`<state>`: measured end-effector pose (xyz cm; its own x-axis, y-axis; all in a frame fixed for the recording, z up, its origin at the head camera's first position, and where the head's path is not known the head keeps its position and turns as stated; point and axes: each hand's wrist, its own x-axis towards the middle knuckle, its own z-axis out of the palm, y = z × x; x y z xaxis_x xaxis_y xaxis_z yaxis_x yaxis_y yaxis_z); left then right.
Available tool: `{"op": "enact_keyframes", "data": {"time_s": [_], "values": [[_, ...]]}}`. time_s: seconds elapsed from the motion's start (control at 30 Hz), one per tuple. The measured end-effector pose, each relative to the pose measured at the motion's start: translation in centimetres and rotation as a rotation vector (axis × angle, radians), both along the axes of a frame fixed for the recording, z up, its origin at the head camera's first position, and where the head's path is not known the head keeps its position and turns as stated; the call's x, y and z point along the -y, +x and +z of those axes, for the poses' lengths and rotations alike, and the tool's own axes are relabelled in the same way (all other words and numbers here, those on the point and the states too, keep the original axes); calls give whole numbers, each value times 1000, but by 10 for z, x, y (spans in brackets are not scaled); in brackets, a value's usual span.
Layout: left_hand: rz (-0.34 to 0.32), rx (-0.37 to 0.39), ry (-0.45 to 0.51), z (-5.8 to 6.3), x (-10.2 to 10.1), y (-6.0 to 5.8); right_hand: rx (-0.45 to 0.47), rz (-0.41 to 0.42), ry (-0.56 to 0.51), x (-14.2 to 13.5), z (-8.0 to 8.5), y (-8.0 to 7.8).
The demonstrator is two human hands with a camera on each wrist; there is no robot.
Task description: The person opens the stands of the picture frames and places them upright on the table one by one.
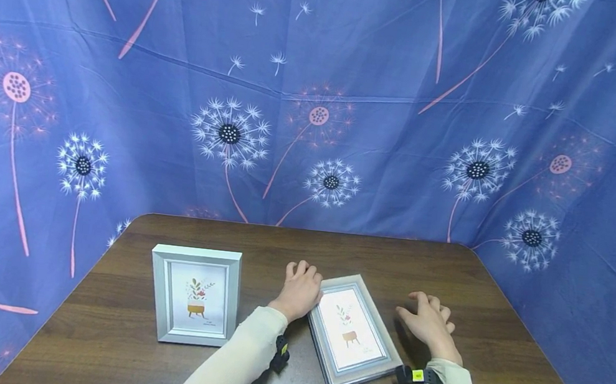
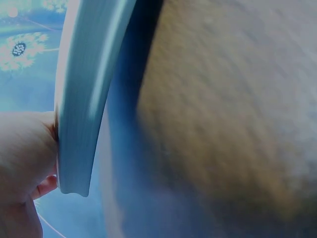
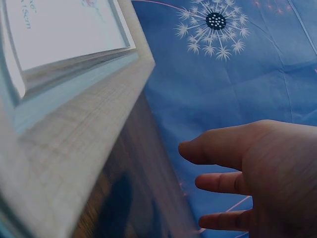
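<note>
A picture frame (image 1: pixel 378 328) with a pale silvery border and a flower-pot print sits at an angle between the two hands, its face turned up. My left hand (image 1: pixel 299 290) grips its upper left edge, fingers bent at the far side. In the left wrist view, that hand (image 2: pixel 25 163) lies against the frame's side (image 2: pixel 81 109), with most fingers hidden. My right hand (image 1: pixel 430 320) is off the frame's right side, fingers apart and loosely bent, holding nothing. The right wrist view shows this hand (image 3: pixel 277 173) apart from the frame's corner (image 3: pixel 141 59).
A second, similar frame (image 1: pixel 155 292) stands upright on the brown wooden table (image 1: pixel 116 297), left of my left forearm. Behind and beside the table hangs a blue cloth (image 1: pixel 390 163) with dandelion prints. Black wrist straps (image 1: pixel 437 381) circle both pale sleeves.
</note>
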<state>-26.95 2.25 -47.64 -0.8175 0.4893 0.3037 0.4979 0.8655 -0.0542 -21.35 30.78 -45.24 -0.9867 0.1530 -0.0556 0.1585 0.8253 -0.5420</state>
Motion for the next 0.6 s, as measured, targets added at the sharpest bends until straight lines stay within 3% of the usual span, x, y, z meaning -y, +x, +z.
{"op": "enact_keyframes", "data": {"time_s": [0.6], "values": [[-11,-139,-19,23,-3,6,-61,29,10,2,12,4]]}}
